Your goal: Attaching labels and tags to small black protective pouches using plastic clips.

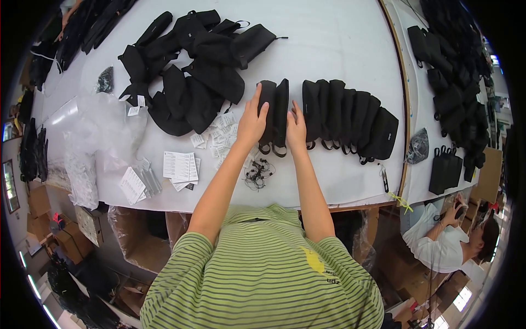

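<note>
Both hands are out over the white surface point(339, 49). The left hand point(252, 122) lies flat on the left side of a pair of black pouches point(274, 112), fingers stretched forward along the fabric, its grip open and pressing rather than closed around anything. The right hand point(296, 129) sits just right of that pair, fingertips touching the edge; its fingers are curled a little, but I cannot tell whether they pinch the fabric or only rest on it. The pouches stand close together directly between the two hands, their loops hanging toward the person.

Just right of the right hand runs a row of black pouches point(350, 118), overlapped like tiles. Up and left of the left hand sprawls a loose heap of black pouches point(192, 66). Below the left hand, white paper tags point(219, 137) are scattered, with a small tangle of black strings point(257, 174) near the wrist. Further left lie printed sheets point(180, 166) and clear plastic bags point(101, 131). Far right, another person point(446, 236) sits beside the surface.
</note>
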### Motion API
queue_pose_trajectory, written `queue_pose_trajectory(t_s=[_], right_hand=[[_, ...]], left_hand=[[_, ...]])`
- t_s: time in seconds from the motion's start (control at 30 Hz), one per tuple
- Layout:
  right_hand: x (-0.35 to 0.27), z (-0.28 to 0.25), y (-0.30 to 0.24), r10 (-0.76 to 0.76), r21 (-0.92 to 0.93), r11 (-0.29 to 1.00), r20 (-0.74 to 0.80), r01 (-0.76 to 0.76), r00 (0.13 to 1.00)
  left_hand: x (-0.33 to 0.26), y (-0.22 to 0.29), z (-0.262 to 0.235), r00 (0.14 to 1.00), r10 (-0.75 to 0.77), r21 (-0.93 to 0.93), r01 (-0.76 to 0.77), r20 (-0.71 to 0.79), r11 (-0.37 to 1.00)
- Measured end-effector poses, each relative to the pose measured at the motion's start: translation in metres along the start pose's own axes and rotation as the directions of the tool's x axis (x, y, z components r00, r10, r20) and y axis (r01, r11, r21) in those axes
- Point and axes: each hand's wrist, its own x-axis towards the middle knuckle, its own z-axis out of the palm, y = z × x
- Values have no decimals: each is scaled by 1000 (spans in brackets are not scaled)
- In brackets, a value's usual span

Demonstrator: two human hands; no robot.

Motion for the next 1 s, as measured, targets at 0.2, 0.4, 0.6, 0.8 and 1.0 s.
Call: queue_pose_trajectory(t_s=[0.2,0.4,0.6,0.8,1.0], right_hand=[[-23,14,-12,-195,-57,978,115,203,974],[-30,5,-44,-405,-553,704,203,446,892],[-14,-24,-50,-407,-645,719,-92,257,909],[-16,-23,-40,-212,-335,920,6,202,977],[-4,-19,-24,-98,-171,978,139,121,985]], left_hand=[[6,-25,22,997,-51,-263,35,-55,964],[2,-9,19,992,-117,-402,91,-41,911],[3,2,22,991,-96,-218,74,-90,973],[1,15,21,986,-145,-25,143,-88,989],[5,18,24,989,-76,44,82,-125,996]])
